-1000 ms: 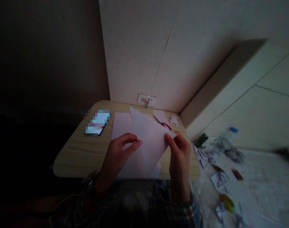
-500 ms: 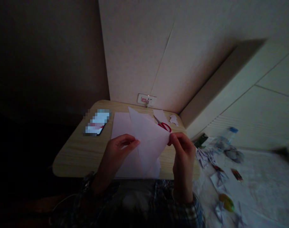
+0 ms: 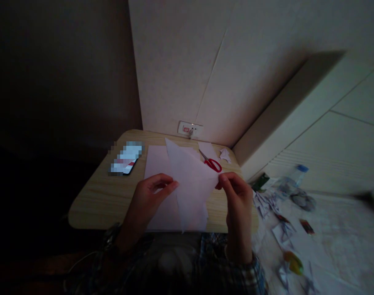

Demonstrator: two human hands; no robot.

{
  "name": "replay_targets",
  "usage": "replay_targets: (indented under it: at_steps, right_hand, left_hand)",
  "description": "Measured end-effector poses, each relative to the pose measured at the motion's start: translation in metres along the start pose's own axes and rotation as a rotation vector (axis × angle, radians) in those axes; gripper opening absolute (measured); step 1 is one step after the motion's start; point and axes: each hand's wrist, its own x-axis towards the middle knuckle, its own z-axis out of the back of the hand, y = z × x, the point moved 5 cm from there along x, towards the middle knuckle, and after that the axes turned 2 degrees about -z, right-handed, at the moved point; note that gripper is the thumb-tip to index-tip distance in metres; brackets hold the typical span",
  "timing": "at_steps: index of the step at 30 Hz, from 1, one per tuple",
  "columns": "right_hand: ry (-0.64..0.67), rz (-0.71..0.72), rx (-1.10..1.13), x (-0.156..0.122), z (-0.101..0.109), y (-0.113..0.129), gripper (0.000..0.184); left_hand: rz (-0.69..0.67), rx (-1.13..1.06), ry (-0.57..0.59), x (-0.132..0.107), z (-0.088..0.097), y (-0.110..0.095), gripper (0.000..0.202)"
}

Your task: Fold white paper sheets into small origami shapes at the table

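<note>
A triangular folded sheet of white paper [image 3: 193, 180] is held up over the table between both hands. My right hand [image 3: 237, 194] pinches its right corner between thumb and fingers. My left hand [image 3: 156, 194] has thumb and forefinger together at the paper's left edge. Underneath lie flat white sheets [image 3: 157, 162], partly covered by the held one. Just beyond my right fingertips rests a pair of scissors [image 3: 213, 164] with red handles, blades pointing away to the left.
A phone [image 3: 125, 159] with a lit, blurred screen lies on the left of the wooden table [image 3: 103, 200]. A strip of paper [image 3: 206, 147] and a small folded paper piece [image 3: 225, 155] sit at the back. To the right, folded papers and a plastic bottle [image 3: 299, 174] lie on a pale cover.
The held paper has shifted slightly, its lower tip now hanging straighter and further down over the table's front edge. My left hand has moved slightly left.
</note>
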Motion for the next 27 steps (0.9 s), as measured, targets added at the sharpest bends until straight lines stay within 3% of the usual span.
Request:
replay_targets:
  at_steps: [9,16,21,27]
  right_hand:
    - [0.057,-0.055,0.053,-0.001,-0.006,0.000,0.009]
    - [0.037,-0.020,0.061,-0.003,-0.005,0.002,0.010]
    - [0.014,0.010,0.042,-0.003,-0.005,0.003,0.010]
    - [-0.007,0.045,0.037,-0.004,-0.005,0.005,0.008]
  left_hand:
    - [-0.036,-0.065,-0.050,-0.001,0.004,-0.006,0.013]
    - [-0.028,-0.142,-0.069,-0.002,0.002,-0.009,0.025]
    - [-0.143,-0.090,-0.034,-0.004,0.001,-0.018,0.012]
    - [-0.147,-0.004,0.002,-0.007,0.000,-0.021,0.004]
